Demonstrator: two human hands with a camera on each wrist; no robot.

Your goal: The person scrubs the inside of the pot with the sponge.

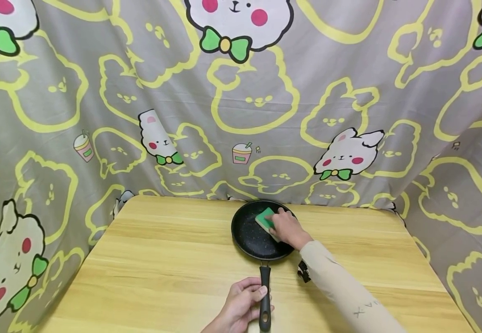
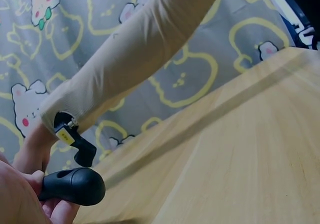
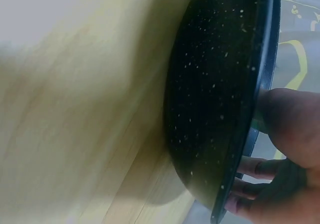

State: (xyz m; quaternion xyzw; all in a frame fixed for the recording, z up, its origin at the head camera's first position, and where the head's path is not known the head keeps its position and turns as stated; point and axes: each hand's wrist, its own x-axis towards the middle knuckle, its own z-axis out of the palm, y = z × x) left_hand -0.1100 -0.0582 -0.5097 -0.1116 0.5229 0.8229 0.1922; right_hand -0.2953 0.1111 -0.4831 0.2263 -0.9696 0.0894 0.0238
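A black speckled frying pan (image 1: 249, 240) is at the far middle of the table, its handle (image 1: 265, 296) pointing toward me. My left hand (image 1: 243, 303) grips that handle from the left, thumb on top; the handle's rounded end (image 2: 82, 186) sticks out of the hand in the left wrist view. Over the pan's right inner side, my right hand (image 1: 287, 227) holds a green sponge (image 1: 266, 216) with a pale underside against the cooking surface. In the right wrist view the pan's speckled outer wall (image 3: 210, 94) hides most of the sponge, and the right hand (image 3: 295, 154) reaches over the rim.
The light wooden table (image 1: 162, 259) extends to both sides of the pan. A grey curtain (image 1: 191, 101) with yellow outlines and cartoon animals hangs along the back and sides. A small black device (image 1: 304, 272) is strapped at the right wrist, beneath the beige sleeve (image 1: 341, 286).
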